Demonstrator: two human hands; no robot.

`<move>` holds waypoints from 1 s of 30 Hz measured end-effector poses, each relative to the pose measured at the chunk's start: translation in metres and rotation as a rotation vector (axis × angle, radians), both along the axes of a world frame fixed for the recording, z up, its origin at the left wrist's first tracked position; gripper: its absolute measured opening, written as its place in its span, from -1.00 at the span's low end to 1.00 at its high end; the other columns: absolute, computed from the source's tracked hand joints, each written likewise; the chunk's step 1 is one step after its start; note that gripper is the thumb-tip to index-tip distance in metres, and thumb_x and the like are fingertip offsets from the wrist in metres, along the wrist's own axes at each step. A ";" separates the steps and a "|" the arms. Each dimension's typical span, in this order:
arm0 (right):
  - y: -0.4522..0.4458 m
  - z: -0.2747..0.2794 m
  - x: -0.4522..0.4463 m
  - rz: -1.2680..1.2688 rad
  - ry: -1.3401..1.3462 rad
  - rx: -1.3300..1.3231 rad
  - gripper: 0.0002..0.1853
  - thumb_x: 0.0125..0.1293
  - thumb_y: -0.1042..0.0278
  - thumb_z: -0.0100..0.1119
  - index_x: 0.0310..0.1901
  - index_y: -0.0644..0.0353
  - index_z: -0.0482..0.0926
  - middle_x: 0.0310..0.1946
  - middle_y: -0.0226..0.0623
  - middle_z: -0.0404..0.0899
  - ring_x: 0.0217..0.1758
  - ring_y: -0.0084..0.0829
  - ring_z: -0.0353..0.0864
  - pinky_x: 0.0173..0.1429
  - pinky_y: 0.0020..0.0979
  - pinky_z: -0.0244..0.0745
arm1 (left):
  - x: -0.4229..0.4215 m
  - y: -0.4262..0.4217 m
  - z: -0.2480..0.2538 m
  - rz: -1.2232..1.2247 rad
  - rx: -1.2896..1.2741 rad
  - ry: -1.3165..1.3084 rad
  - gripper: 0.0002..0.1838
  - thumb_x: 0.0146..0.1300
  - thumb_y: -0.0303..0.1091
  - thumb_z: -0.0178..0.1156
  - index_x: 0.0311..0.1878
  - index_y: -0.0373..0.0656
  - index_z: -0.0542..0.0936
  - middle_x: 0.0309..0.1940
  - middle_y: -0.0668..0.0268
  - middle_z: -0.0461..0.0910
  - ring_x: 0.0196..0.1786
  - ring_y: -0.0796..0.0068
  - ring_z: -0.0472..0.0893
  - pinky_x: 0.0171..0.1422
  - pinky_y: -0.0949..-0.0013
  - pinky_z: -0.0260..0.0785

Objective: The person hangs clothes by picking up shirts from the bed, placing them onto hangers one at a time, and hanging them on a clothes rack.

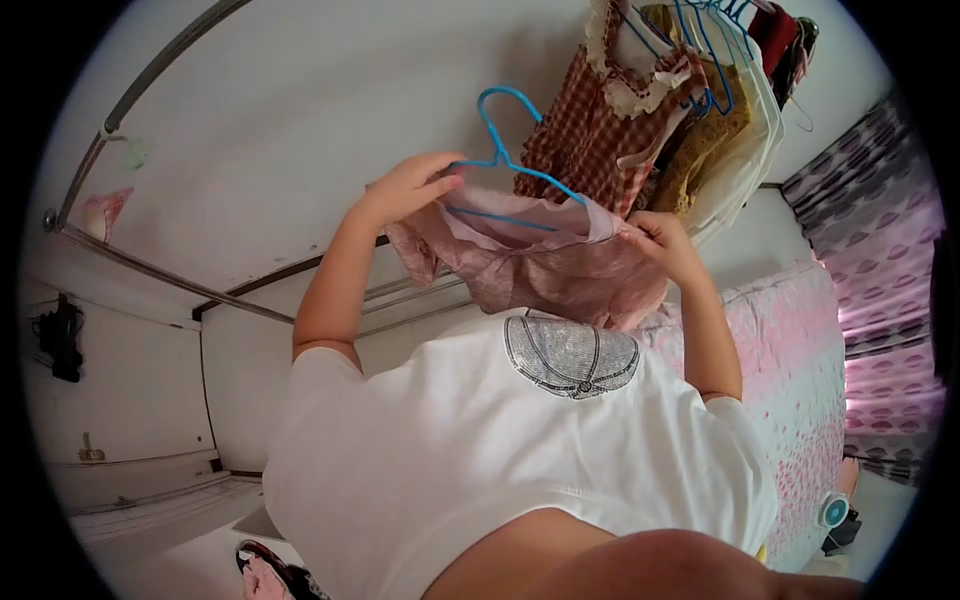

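Reference item: bright blue, thin-bodied clothes hanger (538,175), positioned in front of the wearer's chest with its curved hook upward. All locations below are given relative to this hanger.

Work item: pale pink, lightweight fabric garment (560,270). The garment is draped over the hanger and hangs below it. The hanger's lower bar is visible inside the wide neck opening; the right sloping arm enters the fabric at the shoulder.

Left hand (405,190): at the left end of the hanger. Thumb and fingers are clamped on the hanger's left arm, close to the garment's shoulder fabric. Whether the fabric is also gripped cannot be told.

Right hand (668,245): just beyond the right end of the hanger. Thumb and fingers are pinched together on the garment's right shoulder edge.

Surrounding items:
- Red-and-white checked dress with a ruffled cream collar (570,120): behind the hanger, upper right. The hook tip overlaps its edge in the view; contact cannot be determined.
- Mustard-yellow patterned garment (700,165): right of the hanger, past the checked dress.
- Curved grey metal rail (165,75): left of the hanger, well apart.
- Grey and purple patterned curtain (880,260): far right of the hanger.
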State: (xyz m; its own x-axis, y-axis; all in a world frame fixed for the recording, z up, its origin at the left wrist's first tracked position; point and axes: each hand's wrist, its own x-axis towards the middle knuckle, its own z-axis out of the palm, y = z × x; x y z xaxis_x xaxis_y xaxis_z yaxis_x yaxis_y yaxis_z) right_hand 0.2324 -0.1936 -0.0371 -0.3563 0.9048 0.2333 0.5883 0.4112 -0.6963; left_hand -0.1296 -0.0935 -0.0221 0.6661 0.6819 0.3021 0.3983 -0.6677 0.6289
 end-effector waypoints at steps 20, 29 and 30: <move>0.094 -0.043 -0.124 0.017 0.210 0.195 -0.56 0.12 0.28 0.13 -0.01 0.34 0.33 -0.04 -0.09 0.34 0.07 -0.21 0.32 0.16 -0.31 0.20 | -0.031 0.013 -0.074 0.420 -0.596 -0.564 -0.82 0.22 -0.28 0.05 -0.20 -0.17 0.46 -0.54 0.47 0.40 -0.49 0.67 0.33 -0.45 0.56 0.15; 0.089 -0.071 -0.147 -0.075 0.290 0.060 0.01 -0.03 0.10 0.28 0.27 0.42 -0.19 0.21 0.11 0.00 0.28 -0.16 0.08 0.29 -0.32 0.04 | 0.100 0.049 -0.059 0.367 -0.782 -0.885 -0.74 0.21 -0.35 0.07 -0.09 -0.15 0.29 -0.24 0.27 0.45 -0.22 0.46 0.49 -0.18 0.40 0.38; 0.089 -0.076 -0.138 -0.134 0.229 0.103 -0.02 -0.03 0.16 0.26 0.26 0.42 -0.17 0.21 0.10 0.00 0.27 -0.17 0.09 0.29 -0.32 0.05 | 0.105 0.053 -0.053 0.307 -0.748 -0.869 -0.76 0.20 -0.33 0.08 -0.12 -0.13 0.29 -0.22 0.27 0.44 -0.18 0.45 0.49 -0.14 0.39 0.38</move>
